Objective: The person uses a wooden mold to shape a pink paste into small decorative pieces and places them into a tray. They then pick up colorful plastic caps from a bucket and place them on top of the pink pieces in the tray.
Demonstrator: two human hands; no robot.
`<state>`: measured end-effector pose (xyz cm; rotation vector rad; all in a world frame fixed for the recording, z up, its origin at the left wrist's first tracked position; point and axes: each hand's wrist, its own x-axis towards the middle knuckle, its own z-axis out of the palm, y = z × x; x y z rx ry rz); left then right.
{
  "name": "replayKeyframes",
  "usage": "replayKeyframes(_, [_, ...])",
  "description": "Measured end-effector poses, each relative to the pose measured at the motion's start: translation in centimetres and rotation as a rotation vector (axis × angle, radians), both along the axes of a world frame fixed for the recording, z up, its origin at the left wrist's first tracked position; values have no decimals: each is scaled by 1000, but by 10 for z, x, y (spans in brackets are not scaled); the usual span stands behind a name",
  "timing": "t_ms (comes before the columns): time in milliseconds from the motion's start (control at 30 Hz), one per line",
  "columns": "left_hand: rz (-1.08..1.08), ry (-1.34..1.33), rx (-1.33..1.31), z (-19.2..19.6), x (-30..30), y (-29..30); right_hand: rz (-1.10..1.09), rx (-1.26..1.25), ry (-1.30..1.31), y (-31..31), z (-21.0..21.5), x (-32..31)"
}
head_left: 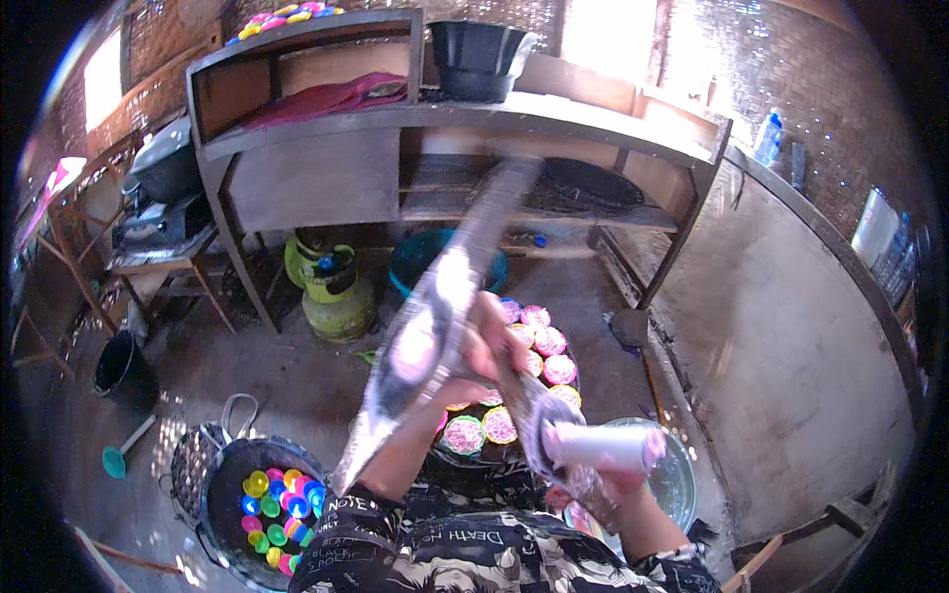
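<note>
Room: woven-wall hut with a bare earth floor, a long grey wooden shelf unit [326, 178] at the back, a green gas cylinder [334, 295] and a blue basin [420, 259] beneath it
Left hand: the left hand [484, 346] is raised in front of the camera, fingers curled tight around one end of a long shiny clear plastic sheet [445, 296]; the grip is closed, though the fingertips themselves are hidden behind the film
Right hand: the right hand [603, 465] sits lower and to the right, wrapped around a white roll of plastic film [603, 447]; how firmly the fingers press cannot be told, since the roll and motion blur cover them
Plastic sheet: stretched slantwise from near the left elbow up toward the shelf, blurred as if in motion, above the tray
Handling: the film looks very light, limp and slippery, likely to cling and crease, so it seems best pinched at an edge and kept taut; the roll looks stiff enough to grip around its middle
Below the hands: a dark round tray [465, 465] of small pink and yellow cups of food [549, 341] on the floor, partly hidden by the forearms
Left of the tray: a black round pan [222, 484] holding small bright plastic caps [282, 499] in many colours
Right of the tray: a clear glass bowl [677, 479], just behind the right hand
Further left: a black bucket [124, 368] and a teal funnel [117, 460], well apart from both hands
</note>
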<state>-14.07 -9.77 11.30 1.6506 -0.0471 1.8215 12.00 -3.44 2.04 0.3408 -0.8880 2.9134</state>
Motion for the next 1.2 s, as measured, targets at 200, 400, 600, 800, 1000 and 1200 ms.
replayKeyframes(200, [846,423,-106,-16,-31,-53,56,83,82,-4,31,-48])
replayKeyframes(400, [847,798,-438,-38,-61,-123,-527,183,59,10,75,-46])
replayKeyframes(600, [1278,776,-614,-27,-48,-96,-832,935,32,-4,110,-97])
replayKeyframes(800, [1607,899,-259,21,-58,-49,-1124,1987,463,11,166,-123])
replayKeyframes(1000, [1401,756,-243,26,-56,-31,-1224,2105,539,2,176,-124])
replayKeyframes(1200, [1340,589,-76,9,-54,-12,-1219,2129,489,0,159,-133])
